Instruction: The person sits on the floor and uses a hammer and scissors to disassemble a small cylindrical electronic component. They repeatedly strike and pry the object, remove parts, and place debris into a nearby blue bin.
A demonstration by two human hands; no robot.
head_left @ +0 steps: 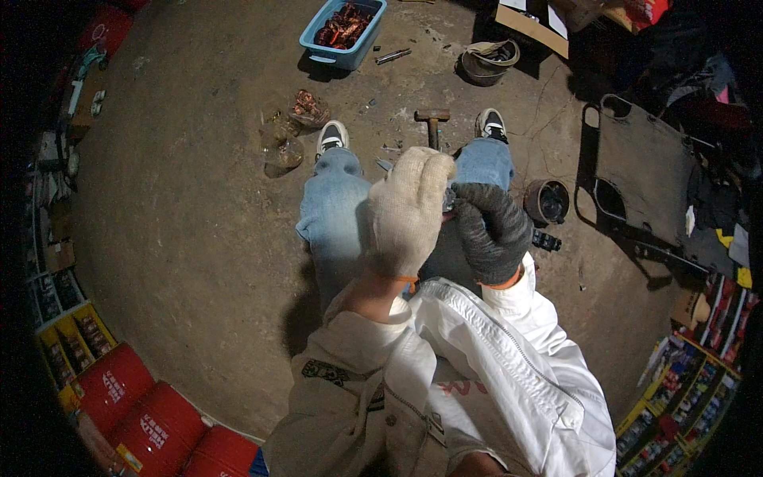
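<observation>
Step in hand, as I judge it: working a small grey part point(450, 199) between both hands, above the floor point(199, 207). The next move calls for a steady pinch. My left hand point(409, 213), pale-gloved, has fingers curled together on the part; my right hand point(494, 234), dark-gloved, closes its fingers on the opposite side. Most is hidden. Beyond lie a hammer point(432, 116), then a blue tub point(339, 59).

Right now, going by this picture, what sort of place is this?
Probably a workshop or scrap-sorting space: a hammer lies on the bare floor, red drums line one edge, and a blue tub holds coppery pieces.
</observation>
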